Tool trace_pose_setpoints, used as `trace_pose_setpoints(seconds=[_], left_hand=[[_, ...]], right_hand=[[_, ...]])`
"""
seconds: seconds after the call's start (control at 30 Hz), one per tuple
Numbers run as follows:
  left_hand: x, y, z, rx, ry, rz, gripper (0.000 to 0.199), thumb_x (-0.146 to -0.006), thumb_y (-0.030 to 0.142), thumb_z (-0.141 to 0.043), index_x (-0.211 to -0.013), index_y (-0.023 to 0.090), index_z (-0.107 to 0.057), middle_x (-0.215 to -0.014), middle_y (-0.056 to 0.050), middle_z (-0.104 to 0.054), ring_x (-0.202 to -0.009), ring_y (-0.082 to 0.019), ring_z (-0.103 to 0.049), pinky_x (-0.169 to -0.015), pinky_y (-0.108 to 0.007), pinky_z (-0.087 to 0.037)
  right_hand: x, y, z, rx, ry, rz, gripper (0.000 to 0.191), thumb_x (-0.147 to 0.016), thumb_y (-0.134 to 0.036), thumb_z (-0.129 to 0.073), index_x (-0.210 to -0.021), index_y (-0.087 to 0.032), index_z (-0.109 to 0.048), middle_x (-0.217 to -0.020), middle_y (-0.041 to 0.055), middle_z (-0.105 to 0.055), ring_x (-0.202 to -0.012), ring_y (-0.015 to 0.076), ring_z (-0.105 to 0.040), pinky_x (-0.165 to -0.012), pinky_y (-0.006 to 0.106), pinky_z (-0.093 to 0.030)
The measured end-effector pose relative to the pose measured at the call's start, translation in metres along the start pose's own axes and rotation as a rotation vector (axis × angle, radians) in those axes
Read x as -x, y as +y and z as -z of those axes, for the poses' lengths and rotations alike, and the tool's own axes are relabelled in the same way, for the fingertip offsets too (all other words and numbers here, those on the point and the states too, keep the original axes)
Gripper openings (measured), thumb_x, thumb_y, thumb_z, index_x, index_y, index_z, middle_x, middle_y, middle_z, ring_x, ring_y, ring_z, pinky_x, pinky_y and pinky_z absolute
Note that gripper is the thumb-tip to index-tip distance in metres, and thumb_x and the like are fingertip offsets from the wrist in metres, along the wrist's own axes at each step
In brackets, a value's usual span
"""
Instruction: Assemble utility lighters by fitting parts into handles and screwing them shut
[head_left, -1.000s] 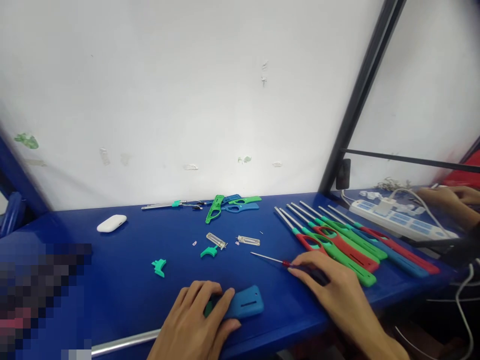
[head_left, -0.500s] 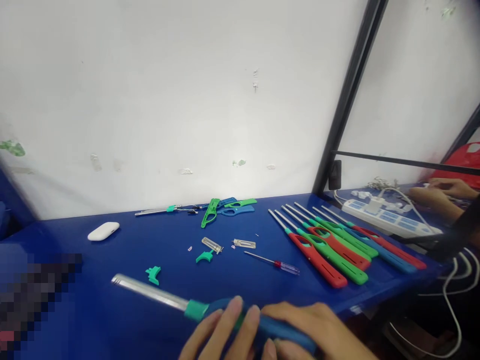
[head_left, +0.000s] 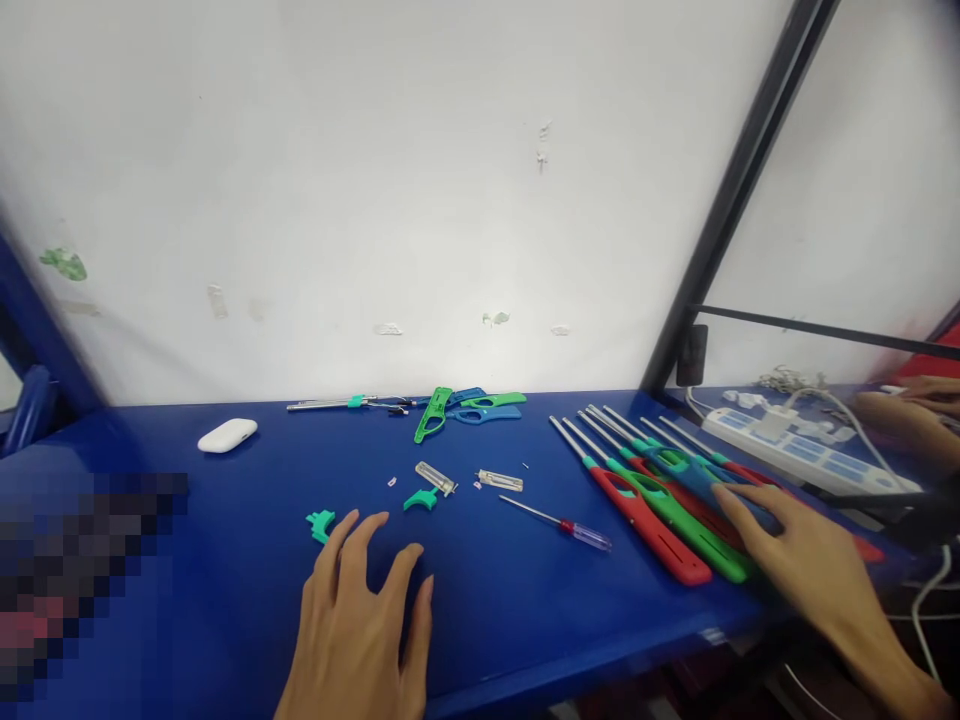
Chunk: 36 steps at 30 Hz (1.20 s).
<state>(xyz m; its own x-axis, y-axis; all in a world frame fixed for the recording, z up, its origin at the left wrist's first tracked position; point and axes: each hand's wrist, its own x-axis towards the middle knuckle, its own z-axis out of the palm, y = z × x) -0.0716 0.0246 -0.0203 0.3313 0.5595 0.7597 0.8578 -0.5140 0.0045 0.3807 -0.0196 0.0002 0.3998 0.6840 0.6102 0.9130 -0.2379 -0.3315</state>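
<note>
Across the glossy blue tabletop (head_left: 487, 620): row of red, green and blue plastic lighters (head_left: 686, 530), metal-barrelled. Left hand (head_left: 364, 615), now withdrawn, fingers spread, empty. Right hand (head_left: 806, 555), fingers closed about a blue plastic lighter (head_left: 690, 475), moved from a two-handed hold onto the row, seemingly joining it; handle end hidden, grip partly blurred.

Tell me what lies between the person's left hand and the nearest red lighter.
A screwdriver lies on the blue table between the left hand and the red lighter; the head view shows this.
</note>
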Motion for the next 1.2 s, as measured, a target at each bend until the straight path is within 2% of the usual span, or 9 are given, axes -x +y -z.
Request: trace_pose_setpoints(seconds=[0.13, 0.23, 0.33, 0.47, 0.57, 0.7, 0.83, 1.0, 1.2], left_hand=[[0.003, -0.001, -0.002, 0.021, -0.027, 0.032, 0.031, -0.103, 0.035, -0.052, -0.111, 0.02, -0.078, -0.133, -0.02, -0.061, -0.133, -0.045, -0.056, -0.093, -0.065, -0.062], [0.006, -0.003, -0.004, 0.035, -0.015, 0.06, 0.031, -0.104, 0.035, -0.051, -0.112, 0.022, -0.077, -0.132, -0.017, -0.063, -0.132, -0.043, -0.058, -0.092, -0.063, -0.063], [0.011, -0.006, -0.006, 0.036, -0.067, 0.055, 0.029, -0.104, 0.036, -0.053, -0.118, 0.025, -0.076, -0.134, -0.015, -0.064, -0.132, -0.042, -0.059, -0.091, -0.061, -0.065], [0.014, -0.011, -0.008, 0.025, -0.134, 0.031, 0.029, -0.104, 0.036, -0.055, -0.125, 0.026, -0.073, -0.137, -0.015, -0.063, -0.134, -0.041, -0.06, -0.094, -0.059, -0.065], [0.015, -0.013, -0.009, 0.013, -0.139, 0.033, 0.028, -0.104, 0.036, -0.056, -0.124, 0.026, -0.073, -0.136, -0.015, -0.064, -0.132, -0.041, -0.062, -0.093, -0.06, -0.065], [0.016, -0.015, -0.011, 0.01, -0.145, 0.039, 0.028, -0.104, 0.037, -0.055, -0.123, 0.028, -0.073, -0.136, -0.014, -0.065, -0.129, -0.039, -0.065, -0.091, -0.056, -0.066], [0.017, -0.017, -0.01, 0.02, -0.147, 0.019, 0.028, -0.103, 0.036, -0.056, -0.124, 0.028, -0.072, -0.134, -0.013, -0.067, -0.128, -0.037, -0.066, -0.093, -0.053, -0.066], [0.016, -0.016, -0.009, -0.002, -0.119, -0.009, 0.027, -0.103, 0.033, -0.056, -0.123, 0.027, -0.072, -0.132, -0.014, -0.068, -0.126, -0.038, -0.068, -0.092, -0.053, -0.067], [0.014, -0.016, -0.012, -0.016, -0.112, -0.021, 0.025, -0.103, 0.033, -0.057, -0.121, 0.026, -0.072, -0.127, -0.014, -0.071, -0.119, -0.036, -0.072, -0.088, -0.051, -0.069]], right_hand=[[-0.003, -0.006, -0.002, 0.042, -0.021, 0.026, 0.044, -0.096, -0.065, -0.056, -0.1, -0.03, -0.082, -0.107, 0.013, -0.083, -0.09, 0.0445, -0.08, -0.069, 0.054, -0.059], [-0.004, -0.012, 0.003, 0.072, 0.0, 0.05, 0.041, -0.099, -0.062, -0.055, -0.096, -0.031, -0.082, -0.096, 0.0121, -0.081, -0.085, 0.0426, -0.078, -0.062, 0.051, -0.056], [-0.008, -0.024, 0.01, 0.1, 0.056, 0.077, 0.042, -0.101, -0.059, -0.052, -0.095, -0.029, -0.081, -0.098, 0.0144, -0.077, -0.088, 0.0431, -0.076, -0.062, 0.051, -0.054], [-0.025, -0.064, 0.012, 0.08, 0.084, 0.231, 0.043, -0.105, -0.057, -0.049, -0.111, -0.024, -0.077, -0.111, 0.0163, -0.068, -0.085, 0.0363, -0.073, -0.064, 0.047, -0.055], [-0.046, -0.111, 0.003, 0.036, -0.107, 0.456, 0.04, -0.108, -0.052, -0.048, -0.125, -0.024, -0.07, -0.116, 0.0129, -0.063, -0.078, 0.0231, -0.07, -0.07, 0.038, -0.058], [-0.082, -0.174, -0.032, 0.059, -0.413, 0.722, 0.032, -0.111, -0.039, -0.051, -0.139, -0.029, -0.063, -0.121, 0.0089, -0.065, -0.069, 0.014, -0.067, -0.076, 0.035, -0.06], [-0.124, -0.215, -0.085, 0.149, -0.647, 0.864, 0.032, -0.105, -0.038, -0.067, -0.131, -0.02, -0.066, -0.128, 0.0091, -0.07, -0.102, 0.0219, -0.072, -0.088, 0.042, -0.063], [-0.169, -0.231, -0.142, 0.224, -0.711, 0.895, 0.036, -0.105, -0.037, -0.069, -0.135, -0.02, -0.065, -0.137, 0.0109, -0.067, -0.114, 0.0257, -0.07, -0.095, 0.047, -0.061], [-0.2, -0.235, -0.171, 0.219, -0.738, 0.945, 0.036, -0.105, -0.037, -0.069, -0.136, -0.02, -0.065, -0.138, 0.0109, -0.066, -0.114, 0.0259, -0.07, -0.096, 0.048, -0.061]])
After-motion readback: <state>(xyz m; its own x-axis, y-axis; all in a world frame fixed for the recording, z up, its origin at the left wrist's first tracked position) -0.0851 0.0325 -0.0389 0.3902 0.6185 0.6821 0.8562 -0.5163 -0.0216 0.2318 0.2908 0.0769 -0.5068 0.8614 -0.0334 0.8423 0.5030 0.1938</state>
